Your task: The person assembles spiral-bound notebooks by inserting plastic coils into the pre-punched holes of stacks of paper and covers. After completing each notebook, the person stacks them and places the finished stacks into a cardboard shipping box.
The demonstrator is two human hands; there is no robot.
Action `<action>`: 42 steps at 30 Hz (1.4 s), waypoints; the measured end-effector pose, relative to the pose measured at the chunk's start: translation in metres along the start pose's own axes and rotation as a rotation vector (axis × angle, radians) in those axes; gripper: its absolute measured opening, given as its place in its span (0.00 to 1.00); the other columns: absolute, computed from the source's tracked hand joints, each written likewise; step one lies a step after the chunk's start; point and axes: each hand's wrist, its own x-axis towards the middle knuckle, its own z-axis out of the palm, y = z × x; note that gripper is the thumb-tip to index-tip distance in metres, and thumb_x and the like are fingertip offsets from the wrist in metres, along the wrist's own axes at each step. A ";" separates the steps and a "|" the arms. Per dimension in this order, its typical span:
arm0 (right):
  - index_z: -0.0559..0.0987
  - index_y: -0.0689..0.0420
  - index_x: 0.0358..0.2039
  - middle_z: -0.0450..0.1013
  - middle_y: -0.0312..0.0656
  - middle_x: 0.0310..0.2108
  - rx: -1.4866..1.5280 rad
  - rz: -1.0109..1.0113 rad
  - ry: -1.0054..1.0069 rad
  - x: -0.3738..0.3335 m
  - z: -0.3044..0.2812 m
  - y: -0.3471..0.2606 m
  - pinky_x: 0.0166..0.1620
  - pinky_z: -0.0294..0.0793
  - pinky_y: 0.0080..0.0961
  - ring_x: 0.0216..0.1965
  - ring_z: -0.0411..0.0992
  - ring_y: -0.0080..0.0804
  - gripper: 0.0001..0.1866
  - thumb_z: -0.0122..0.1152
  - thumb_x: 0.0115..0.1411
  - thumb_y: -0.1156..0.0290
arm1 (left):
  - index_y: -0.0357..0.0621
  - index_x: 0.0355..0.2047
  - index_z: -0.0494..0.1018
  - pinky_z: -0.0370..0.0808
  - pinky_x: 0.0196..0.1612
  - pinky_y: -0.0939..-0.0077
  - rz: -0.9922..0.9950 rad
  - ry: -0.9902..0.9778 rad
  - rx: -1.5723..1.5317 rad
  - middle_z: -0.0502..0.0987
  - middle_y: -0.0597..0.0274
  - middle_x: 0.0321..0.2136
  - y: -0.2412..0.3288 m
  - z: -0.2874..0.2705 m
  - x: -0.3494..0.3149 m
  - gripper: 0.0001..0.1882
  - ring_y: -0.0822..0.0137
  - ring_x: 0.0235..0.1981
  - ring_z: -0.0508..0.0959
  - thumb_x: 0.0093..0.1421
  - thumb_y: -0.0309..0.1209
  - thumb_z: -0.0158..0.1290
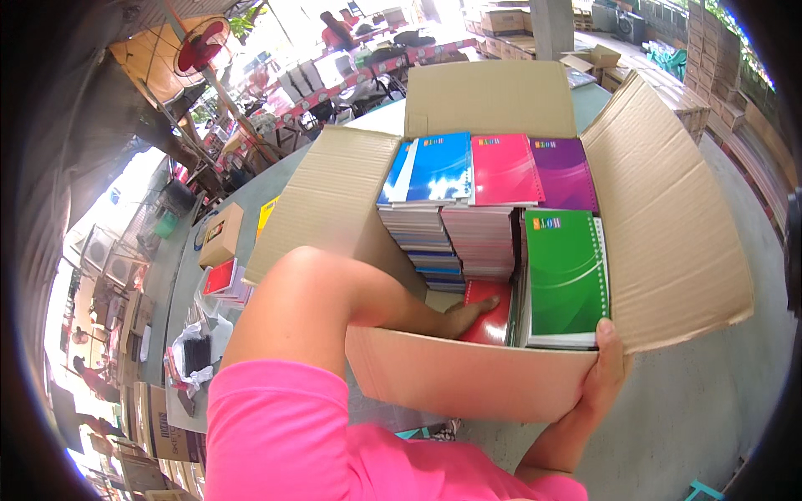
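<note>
A big cardboard box point(468, 376) stands in front of me with its flaps folded out. Inside, stacks of blue notebooks point(443, 171), pink notebooks point(505, 167) and purple notebooks point(564, 175) fill the far side. Green notebooks point(565, 275) rise at the near right. Lower down, in the near middle, lies a red notebook point(489, 332). My left hand point(474, 316) reaches into the box and grips this red notebook, some fingers hidden. My right hand point(603, 367) is closed round the box's near right corner, its thumb by the green stack.
The box rests on a grey table point(693, 392). To its left are a small brown carton point(221, 236), a red-topped stack of books point(222, 280) and crumpled plastic wrap point(200, 351). A red fan point(200, 48) hangs farther back. Cartons point(505, 21) stand behind.
</note>
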 end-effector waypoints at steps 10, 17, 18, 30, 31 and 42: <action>0.67 0.73 0.48 0.67 0.53 0.46 0.191 0.017 -0.080 -0.001 0.001 -0.001 0.48 0.70 0.30 0.45 0.69 0.38 0.26 0.52 0.50 0.70 | 0.51 0.63 0.41 0.58 0.56 0.49 -0.269 -0.362 -0.196 0.46 0.49 0.62 -0.002 -0.004 0.001 0.53 0.48 0.58 0.57 0.45 0.58 0.57; 0.70 0.74 0.45 0.70 0.53 0.44 0.102 0.023 -0.042 0.001 -0.006 0.005 0.46 0.71 0.30 0.43 0.71 0.37 0.24 0.51 0.51 0.69 | 0.51 0.47 0.67 0.73 0.46 0.60 -0.163 -0.442 -0.185 0.75 0.58 0.40 0.019 -0.002 -0.025 0.29 0.62 0.39 0.77 0.49 0.50 0.58; 0.70 0.74 0.45 0.70 0.52 0.43 0.078 0.030 -0.075 0.003 -0.011 0.004 0.46 0.71 0.29 0.42 0.71 0.37 0.24 0.51 0.52 0.68 | 0.51 0.47 0.67 0.72 0.46 0.60 -0.162 -0.437 -0.176 0.75 0.58 0.40 0.017 -0.004 -0.022 0.29 0.61 0.39 0.77 0.49 0.50 0.58; 0.71 0.74 0.43 0.71 0.51 0.42 0.027 -0.031 -0.164 0.010 -0.013 0.006 0.47 0.70 0.28 0.42 0.71 0.35 0.22 0.49 0.53 0.69 | 0.53 0.50 0.65 0.68 0.48 0.57 -0.163 -0.336 -0.143 0.74 0.59 0.44 0.026 0.007 -0.041 0.29 0.64 0.43 0.74 0.51 0.53 0.54; 0.71 0.74 0.44 0.71 0.51 0.43 0.026 -0.014 -0.174 0.009 -0.014 0.007 0.47 0.70 0.28 0.43 0.71 0.36 0.22 0.48 0.53 0.69 | 0.53 0.50 0.64 0.67 0.49 0.57 -0.146 -0.334 -0.140 0.74 0.59 0.44 0.028 0.007 -0.046 0.30 0.64 0.44 0.73 0.52 0.53 0.54; 0.65 0.70 0.51 0.64 0.49 0.51 0.057 0.057 -0.241 0.010 -0.019 0.005 0.55 0.59 0.29 0.51 0.63 0.36 0.25 0.49 0.52 0.72 | 0.55 0.57 0.58 0.59 0.56 0.56 -0.080 -0.383 0.063 0.64 0.56 0.55 0.031 -0.004 -0.036 0.36 0.61 0.54 0.66 0.51 0.55 0.53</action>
